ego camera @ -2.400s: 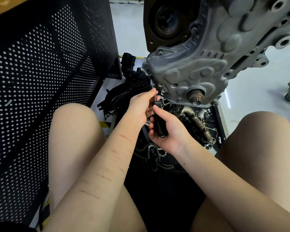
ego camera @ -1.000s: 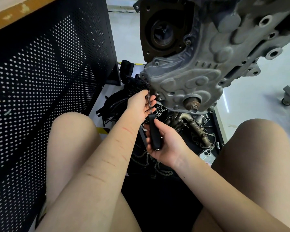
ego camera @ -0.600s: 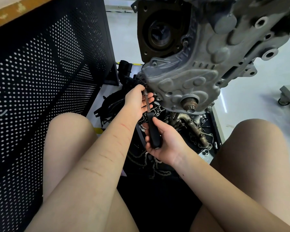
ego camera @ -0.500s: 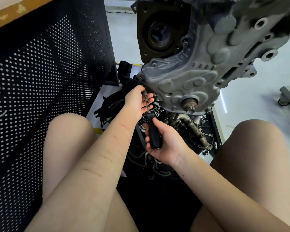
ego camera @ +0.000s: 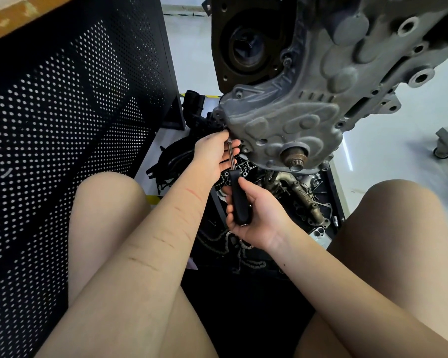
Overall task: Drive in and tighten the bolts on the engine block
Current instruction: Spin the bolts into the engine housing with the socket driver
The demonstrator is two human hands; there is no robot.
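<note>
A grey cast engine block [ego camera: 303, 109] hangs in front of me, with a rusty shaft stub [ego camera: 295, 158] at its lower edge. A driver with a black handle [ego camera: 239, 200] and a thin steel shaft [ego camera: 230, 156] points up at the block's lower left corner, where its tip is hidden by my fingers. My right hand [ego camera: 259, 213] grips the black handle. My left hand [ego camera: 215, 157] is up at the shaft's top, fingers around the shaft by the block's edge. The bolt itself is hidden.
A black perforated metal panel [ego camera: 62, 125] stands close on the left. Below the block lies a black tray [ego camera: 334, 192] with metal pipes, a chain [ego camera: 243, 254] and black plastic parts. My bare knees flank the work area. A castor wheel [ego camera: 442, 151] is at the far right.
The driver has drawn back from the block since the oldest frame, baring its steel shaft. Both hands have kept their hold and barely moved over the last second.
</note>
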